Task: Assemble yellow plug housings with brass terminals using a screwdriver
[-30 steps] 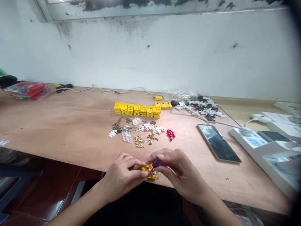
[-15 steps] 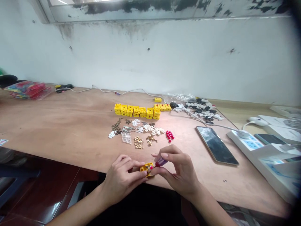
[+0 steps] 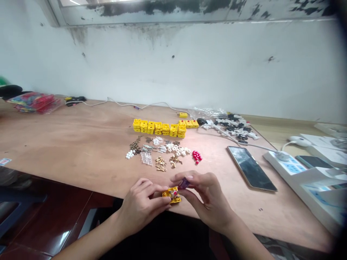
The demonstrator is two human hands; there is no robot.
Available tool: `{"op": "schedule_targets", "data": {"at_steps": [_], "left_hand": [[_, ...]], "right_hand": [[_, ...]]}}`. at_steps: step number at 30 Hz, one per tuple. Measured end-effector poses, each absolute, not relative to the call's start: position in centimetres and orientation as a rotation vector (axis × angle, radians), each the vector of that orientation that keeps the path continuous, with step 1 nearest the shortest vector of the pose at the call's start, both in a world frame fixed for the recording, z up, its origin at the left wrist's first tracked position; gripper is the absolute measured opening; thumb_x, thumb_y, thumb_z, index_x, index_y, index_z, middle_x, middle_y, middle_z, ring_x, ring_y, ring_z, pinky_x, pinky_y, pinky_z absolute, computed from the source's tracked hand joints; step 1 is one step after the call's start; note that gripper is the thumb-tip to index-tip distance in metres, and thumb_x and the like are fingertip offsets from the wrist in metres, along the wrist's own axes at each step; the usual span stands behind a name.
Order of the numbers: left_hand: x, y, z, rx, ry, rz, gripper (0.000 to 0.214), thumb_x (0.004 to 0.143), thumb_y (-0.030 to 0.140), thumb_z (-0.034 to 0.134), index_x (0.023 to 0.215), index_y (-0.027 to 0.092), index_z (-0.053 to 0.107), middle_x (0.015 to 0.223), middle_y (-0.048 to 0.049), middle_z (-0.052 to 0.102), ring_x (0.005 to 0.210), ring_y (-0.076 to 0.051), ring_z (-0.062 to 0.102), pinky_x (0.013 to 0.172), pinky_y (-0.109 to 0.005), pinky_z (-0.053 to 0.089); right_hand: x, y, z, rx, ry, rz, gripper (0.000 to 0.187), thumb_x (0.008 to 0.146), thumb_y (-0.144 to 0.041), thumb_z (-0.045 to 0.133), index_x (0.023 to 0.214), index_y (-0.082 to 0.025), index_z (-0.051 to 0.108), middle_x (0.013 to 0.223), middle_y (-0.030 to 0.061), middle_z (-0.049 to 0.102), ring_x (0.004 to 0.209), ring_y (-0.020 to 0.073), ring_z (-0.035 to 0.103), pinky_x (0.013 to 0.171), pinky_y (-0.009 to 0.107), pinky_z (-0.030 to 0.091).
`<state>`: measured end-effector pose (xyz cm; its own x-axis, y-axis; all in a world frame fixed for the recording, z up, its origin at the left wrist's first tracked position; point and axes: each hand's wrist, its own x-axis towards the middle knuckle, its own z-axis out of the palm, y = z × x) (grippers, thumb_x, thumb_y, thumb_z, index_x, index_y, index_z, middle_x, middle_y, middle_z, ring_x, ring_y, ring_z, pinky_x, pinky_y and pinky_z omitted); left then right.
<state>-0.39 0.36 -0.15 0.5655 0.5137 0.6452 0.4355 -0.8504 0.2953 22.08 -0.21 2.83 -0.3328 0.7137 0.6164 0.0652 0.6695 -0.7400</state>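
The wooden surface ran wide under the view, and the work sat at its near edge, about midway along. A dark phone lay flat toward the right side, with a white power strip beyond it. A row of yellow blocks stood farther back toward the wall. Heaps of small loose parts and a cluster of red caps lay between that row and the near edge.

The left hand came in from the left with its fingers curled, pinching a small yellow block between thumb and fingertips. The block sat just over the near edge, between the two hands and about equally close to each. The right hand was at the block's right, its fingers closed around a short purple-handled tool. The tool's long axis slanted down and to the left, toward a red spot on the block's top face. Whether the tip touched the block could not be told.
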Motion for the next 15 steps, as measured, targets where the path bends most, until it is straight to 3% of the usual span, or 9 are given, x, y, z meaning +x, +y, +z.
{"op": "schedule_targets", "data": {"at_steps": [4, 9, 13, 15], "left_hand": [[-0.3, 0.3, -0.1, 2.695, 0.832, 1.144, 0.013, 0.098, 0.027, 0.069, 0.110, 0.026, 0.073, 0.109, -0.0023, 0.076, 0.081, -0.017, 0.062, 0.076, -0.032, 0.045], [-0.3, 0.3, -0.1, 2.691, 0.837, 1.131, 0.011, 0.097, 0.028, 0.071, 0.107, 0.026, 0.074, 0.109, -0.0018, 0.076, 0.081, -0.017, 0.062, 0.077, -0.032, 0.045], [-0.3, 0.2, 0.0, 2.701, 0.834, 1.125, 0.012, 0.098, 0.028, 0.069, 0.108, 0.026, 0.074, 0.108, -0.0029, 0.076, 0.081, -0.017, 0.062, 0.076, -0.032, 0.046], [-0.4, 0.2, 0.0, 2.704, 0.833, 1.113, 0.012, 0.099, 0.027, 0.068, 0.108, 0.026, 0.074, 0.109, -0.0030, 0.075, 0.082, -0.017, 0.062, 0.076, -0.032, 0.046]], "right_hand": [[22.1, 0.0, 2.7, -0.592, -1.687, 0.593, 0.061, 0.082, 0.002, 0.074, 0.124, -0.036, 0.052, 0.094, -0.0029, 0.058, 0.078, 0.0139, 0.069, 0.067, 0.029, 0.065], [22.9, -0.1, 3.3, -0.638, -1.854, 0.797, 0.053, 0.094, 0.002, 0.055, 0.131, -0.036, 0.047, 0.115, 0.0046, 0.065, 0.103, 0.0194, 0.072, 0.081, 0.038, 0.067], [23.0, 0.1, 3.5, -0.594, -1.744, 0.694, 0.053, 0.086, 0.001, 0.071, 0.120, -0.035, 0.054, 0.096, -0.0025, 0.064, 0.083, 0.0136, 0.071, 0.067, 0.026, 0.065], [23.2, 0.2, 3.4, -0.577, -1.729, 0.653, 0.057, 0.081, 0.002, 0.077, 0.119, -0.035, 0.054, 0.095, -0.0035, 0.062, 0.079, 0.0124, 0.069, 0.069, 0.027, 0.065]]}}
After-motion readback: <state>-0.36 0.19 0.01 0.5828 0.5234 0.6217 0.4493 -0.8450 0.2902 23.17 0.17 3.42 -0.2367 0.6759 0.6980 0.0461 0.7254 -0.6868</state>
